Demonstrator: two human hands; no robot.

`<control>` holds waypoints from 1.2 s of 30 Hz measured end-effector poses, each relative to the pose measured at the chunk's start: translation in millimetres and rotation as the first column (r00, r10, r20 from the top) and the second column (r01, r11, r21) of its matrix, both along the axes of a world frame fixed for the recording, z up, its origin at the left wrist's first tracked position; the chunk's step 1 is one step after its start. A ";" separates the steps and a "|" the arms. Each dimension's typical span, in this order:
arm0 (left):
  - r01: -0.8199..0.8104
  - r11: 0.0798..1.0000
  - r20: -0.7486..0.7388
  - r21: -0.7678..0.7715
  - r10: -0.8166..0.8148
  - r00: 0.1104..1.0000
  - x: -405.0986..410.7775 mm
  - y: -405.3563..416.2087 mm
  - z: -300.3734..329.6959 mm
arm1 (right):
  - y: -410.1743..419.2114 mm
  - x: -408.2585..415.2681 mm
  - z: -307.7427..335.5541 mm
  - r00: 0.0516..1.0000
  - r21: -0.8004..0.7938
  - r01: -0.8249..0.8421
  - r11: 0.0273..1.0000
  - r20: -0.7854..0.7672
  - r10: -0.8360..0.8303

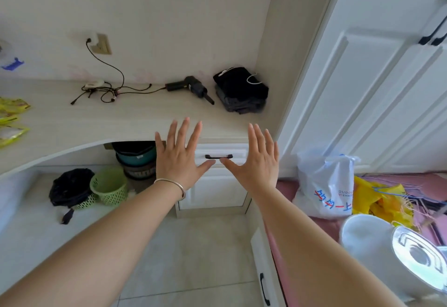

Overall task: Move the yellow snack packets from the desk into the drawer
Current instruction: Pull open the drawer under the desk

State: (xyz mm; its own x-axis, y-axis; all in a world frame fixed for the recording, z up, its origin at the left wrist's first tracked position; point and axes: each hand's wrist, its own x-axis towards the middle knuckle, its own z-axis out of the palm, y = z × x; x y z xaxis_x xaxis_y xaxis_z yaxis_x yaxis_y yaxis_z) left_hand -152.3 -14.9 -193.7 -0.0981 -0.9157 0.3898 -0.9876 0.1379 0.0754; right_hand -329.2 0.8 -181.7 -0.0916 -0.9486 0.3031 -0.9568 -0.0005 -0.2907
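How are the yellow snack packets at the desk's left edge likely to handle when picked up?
The yellow snack packets look like thin glossy film, so probably light, floppy and a bit slippery. They lie flat and overlapping on the desk, so one may drag its neighbour. Unlikely to roll.

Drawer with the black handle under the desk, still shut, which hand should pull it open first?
Probably the right hand: it is open and its thumb lies nearest the drawer handle. The left hand stays nearer the yellow snack packets at the desk's left edge.
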 end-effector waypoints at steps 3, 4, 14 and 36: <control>-0.016 0.996 -0.006 0.089 0.016 1.000 -11.7 -8.2 -18.8 | -17.5 -11.2 -12.9 0.999 0.052 -0.028 0.998 -0.014 0.029; -0.022 0.993 -0.003 0.113 0.022 1.000 -14.7 -12.6 -24.6 | -23.9 -14.1 -18.9 0.999 0.070 -0.038 0.997 -0.021 0.039; 0.049 0.975 0.016 0.219 -0.053 0.998 -19.4 -96.7 -93.4 | -105.4 -23.6 -106.0 1.000 0.276 0.012 0.961 -0.018 -0.008; 0.101 0.701 -0.028 0.706 -0.115 0.993 -51.7 -243.4 -243.1 | -258.8 -31.9 -241.9 0.974 0.652 -0.169 0.739 -0.004 0.225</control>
